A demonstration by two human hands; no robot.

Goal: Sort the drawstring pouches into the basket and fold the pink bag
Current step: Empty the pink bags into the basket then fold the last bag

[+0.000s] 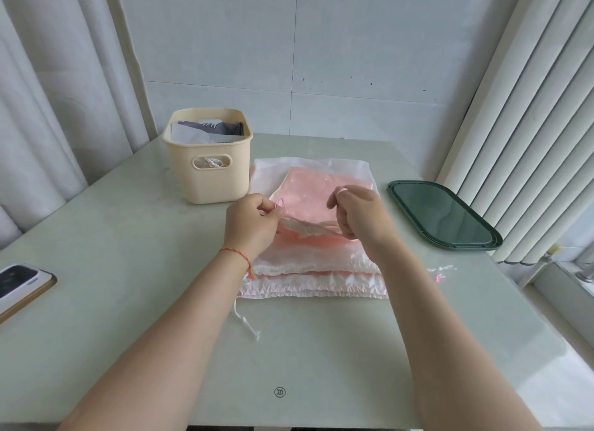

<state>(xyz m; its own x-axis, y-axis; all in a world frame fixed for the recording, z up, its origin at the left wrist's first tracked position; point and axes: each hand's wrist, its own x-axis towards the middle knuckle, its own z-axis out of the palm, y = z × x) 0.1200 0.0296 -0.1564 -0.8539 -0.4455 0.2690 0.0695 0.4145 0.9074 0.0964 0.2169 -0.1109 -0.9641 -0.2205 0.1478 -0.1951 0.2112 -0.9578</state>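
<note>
A: Entry. I see the left hand [249, 220] and right hand [360, 213] each pinching an end of the pink pouch's [308, 202] gathered mouth, fingers curled tight on the fabric. It is lifted slightly off the stack of pouches [308, 270] at table centre, just right of the basket [207, 160].

B: Risks?

A: My guess: the sheer fabric is slippery, so one pinch may let go and the pouch sag. A cord is looped round the right forefinger and could snag on release. Lifting may also drag the pouch beneath it askew.
</note>
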